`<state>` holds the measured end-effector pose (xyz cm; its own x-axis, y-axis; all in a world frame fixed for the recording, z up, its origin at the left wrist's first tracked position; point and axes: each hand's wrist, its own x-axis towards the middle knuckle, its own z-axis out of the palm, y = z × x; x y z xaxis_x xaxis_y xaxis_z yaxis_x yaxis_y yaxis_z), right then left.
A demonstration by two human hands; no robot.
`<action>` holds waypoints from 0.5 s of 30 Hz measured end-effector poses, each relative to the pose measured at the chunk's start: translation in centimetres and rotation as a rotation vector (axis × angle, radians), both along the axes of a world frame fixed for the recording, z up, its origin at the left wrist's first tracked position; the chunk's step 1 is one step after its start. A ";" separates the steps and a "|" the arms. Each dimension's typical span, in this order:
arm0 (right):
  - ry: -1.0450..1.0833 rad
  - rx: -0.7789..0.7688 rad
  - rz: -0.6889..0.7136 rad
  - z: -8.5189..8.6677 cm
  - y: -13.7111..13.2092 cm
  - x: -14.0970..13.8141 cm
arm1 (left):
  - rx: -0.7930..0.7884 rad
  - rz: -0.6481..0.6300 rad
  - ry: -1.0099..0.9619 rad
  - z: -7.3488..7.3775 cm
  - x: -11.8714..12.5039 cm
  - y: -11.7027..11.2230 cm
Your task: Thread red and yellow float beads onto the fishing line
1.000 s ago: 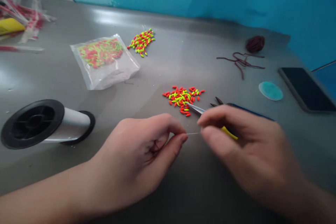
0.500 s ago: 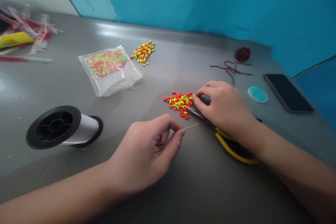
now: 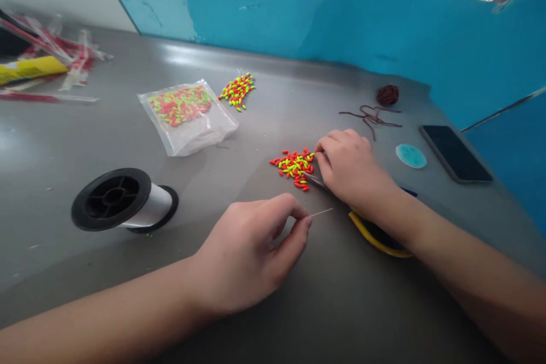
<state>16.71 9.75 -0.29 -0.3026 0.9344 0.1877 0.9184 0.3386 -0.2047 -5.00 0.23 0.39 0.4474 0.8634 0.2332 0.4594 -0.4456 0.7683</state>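
My left hand [image 3: 251,253] rests on the grey table [image 3: 298,307], thumb and forefinger pinched on the end of a thin clear line [image 3: 321,213] that sticks out to the right. My right hand [image 3: 350,168] lies further back with its fingertips curled at the right edge of a small pile of red and yellow-green beads [image 3: 293,164]; what the fingertips hold is hidden. Under that wrist lie yellow-handled pliers [image 3: 375,236], their metal tip next to the pile.
A black spool of clear line [image 3: 121,199] lies on its side at the left. A plastic bag of beads [image 3: 187,114] and a second bead pile [image 3: 238,90] sit further back. Dark cord [image 3: 375,111], a round teal disc [image 3: 410,156] and a phone [image 3: 454,153] lie at the right.
My right hand let go of the line near my left hand and reached back to the bead pile, where its fingertips now curl at the edge. My left hand kept its pinch.
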 end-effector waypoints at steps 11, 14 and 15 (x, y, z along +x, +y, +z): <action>0.814 -0.363 -0.023 0.7 -8.2 0.1 | -0.132 0.021 -0.095 0.1 0.2 0.0; 1.020 -0.459 0.012 -0.3 -8.6 -0.1 | -0.153 0.060 -0.081 -0.6 0.4 0.0; 1.051 -0.474 0.013 -0.5 -8.6 0.0 | -0.158 0.063 -0.081 -0.8 0.4 -0.1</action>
